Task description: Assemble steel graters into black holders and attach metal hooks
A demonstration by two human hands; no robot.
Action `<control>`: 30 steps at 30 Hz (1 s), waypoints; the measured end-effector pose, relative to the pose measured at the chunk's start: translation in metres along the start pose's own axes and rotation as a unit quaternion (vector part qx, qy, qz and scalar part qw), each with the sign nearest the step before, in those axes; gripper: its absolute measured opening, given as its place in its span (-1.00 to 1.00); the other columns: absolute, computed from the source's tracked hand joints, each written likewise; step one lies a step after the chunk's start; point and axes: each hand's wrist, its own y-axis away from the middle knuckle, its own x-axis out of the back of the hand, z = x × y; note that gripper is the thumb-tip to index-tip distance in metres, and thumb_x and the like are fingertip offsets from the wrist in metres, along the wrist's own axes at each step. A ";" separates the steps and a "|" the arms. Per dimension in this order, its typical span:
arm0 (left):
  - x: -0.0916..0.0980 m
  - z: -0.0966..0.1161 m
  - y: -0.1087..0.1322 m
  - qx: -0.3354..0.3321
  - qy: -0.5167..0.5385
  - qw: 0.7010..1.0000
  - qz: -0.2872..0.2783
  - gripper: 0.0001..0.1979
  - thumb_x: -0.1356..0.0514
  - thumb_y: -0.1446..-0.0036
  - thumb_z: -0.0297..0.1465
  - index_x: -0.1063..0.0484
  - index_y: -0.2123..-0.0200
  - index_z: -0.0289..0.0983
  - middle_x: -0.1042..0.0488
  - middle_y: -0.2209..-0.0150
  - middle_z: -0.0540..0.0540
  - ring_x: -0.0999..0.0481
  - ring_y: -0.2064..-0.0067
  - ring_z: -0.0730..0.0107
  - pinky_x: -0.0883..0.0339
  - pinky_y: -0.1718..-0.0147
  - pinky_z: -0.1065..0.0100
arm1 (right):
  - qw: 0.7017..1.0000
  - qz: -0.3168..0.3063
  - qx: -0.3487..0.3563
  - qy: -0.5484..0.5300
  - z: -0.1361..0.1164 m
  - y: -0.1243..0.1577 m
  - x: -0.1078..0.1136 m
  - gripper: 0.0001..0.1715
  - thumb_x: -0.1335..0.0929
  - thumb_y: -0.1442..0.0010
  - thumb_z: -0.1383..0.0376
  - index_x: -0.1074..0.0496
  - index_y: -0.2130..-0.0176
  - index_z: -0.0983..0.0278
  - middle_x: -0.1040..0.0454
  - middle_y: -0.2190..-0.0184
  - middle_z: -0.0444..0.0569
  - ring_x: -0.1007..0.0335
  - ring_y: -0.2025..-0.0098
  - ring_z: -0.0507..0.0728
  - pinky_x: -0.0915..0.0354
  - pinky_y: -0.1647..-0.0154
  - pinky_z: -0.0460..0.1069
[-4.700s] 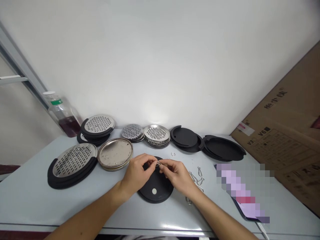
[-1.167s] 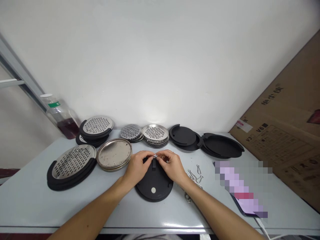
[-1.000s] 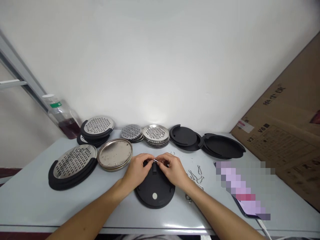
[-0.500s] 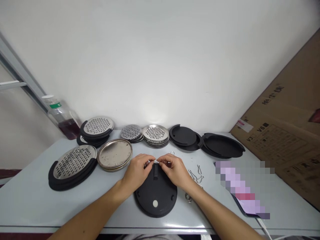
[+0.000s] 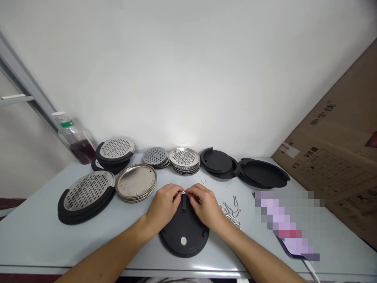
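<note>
The left hand [image 5: 165, 205] and right hand [image 5: 206, 205] met at the fingertips, each clamped on a small metal piece [image 5: 184, 193] from its own side. So slight a thing left room only for finger ends, which presumably explained the two-sided pinch; its full shape was hidden. It sat just at the upper end of a black tab [image 5: 184, 204] on the disc [image 5: 186, 226], which lay below and between the hands at the near side of the worktop [image 5: 44, 245], probably to keep the tab within easy reach of both. Whether the disc lay flat or was slightly tipped could not be told. Its pale dot [image 5: 183, 241] faced up.

The clasps [image 5: 231, 212] were strewn beside the right forearm, seemingly where that hand could pick from them, and a loose ring [image 5: 204, 181] lay just beyond the right hand. Plain plates [image 5: 136, 181], graters [image 5: 184, 158] and black trays [image 5: 218, 161] stood in piles farther out, apparently sorted by kind and set back to leave working room. The phone [image 5: 290, 249] lay off to the right, well apart from the disc.
</note>
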 end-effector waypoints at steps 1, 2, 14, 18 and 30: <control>0.000 0.000 0.000 -0.001 -0.006 1.000 0.000 -0.81 -0.16 -0.21 -0.60 -0.51 0.21 -0.25 -0.59 0.25 -0.07 -0.56 0.22 0.27 -0.43 0.20 0.27 | 1.000 0.005 0.001 0.007 0.000 0.001 -0.002 -0.62 -0.27 -0.20 0.55 -0.57 0.16 0.21 -0.51 0.27 -0.01 -0.46 0.24 0.14 -0.36 0.15 0.03; -0.001 0.000 0.001 -0.003 -0.012 1.000 -0.001 -0.81 -0.15 -0.21 -0.60 -0.51 0.21 -0.25 -0.59 0.25 -0.07 -0.56 0.22 0.26 -0.43 0.20 0.26 | 1.000 0.011 0.001 0.011 0.000 0.002 -0.003 -0.62 -0.27 -0.21 0.54 -0.57 0.16 0.22 -0.50 0.27 -0.01 -0.46 0.23 0.15 -0.36 0.15 0.03; 0.001 0.004 0.002 0.011 -0.033 0.999 -0.010 -0.83 -0.16 -0.22 -0.60 -0.52 0.25 -0.27 -0.57 0.31 -0.10 -0.55 0.25 0.24 -0.43 0.21 0.25 | 0.999 0.031 -0.007 0.005 0.002 0.005 -0.010 -0.55 -0.24 -0.19 0.57 -0.56 0.12 0.20 -0.49 0.24 0.01 -0.45 0.20 0.16 -0.37 0.13 0.05; 0.001 0.003 0.004 0.008 -0.042 0.999 -0.010 -0.83 -0.17 -0.22 -0.59 -0.54 0.26 -0.25 -0.57 0.34 -0.08 -0.54 0.29 0.24 -0.42 0.25 0.25 | 0.999 0.040 -0.002 0.013 0.002 0.006 -0.011 -0.58 -0.23 -0.18 0.57 -0.56 0.19 0.22 -0.48 0.28 0.00 -0.45 0.23 0.15 -0.38 0.16 0.04; -0.004 -0.002 0.005 -0.015 -0.051 0.999 0.005 -0.77 -0.18 -0.16 -0.66 -0.56 0.27 -0.25 -0.61 0.31 -0.07 -0.54 0.23 0.22 -0.42 0.20 0.23 | 0.999 0.038 0.005 0.034 0.001 0.007 -0.014 -0.64 -0.22 -0.17 0.59 -0.49 0.27 0.26 -0.43 0.29 0.00 -0.42 0.24 0.16 -0.36 0.17 0.03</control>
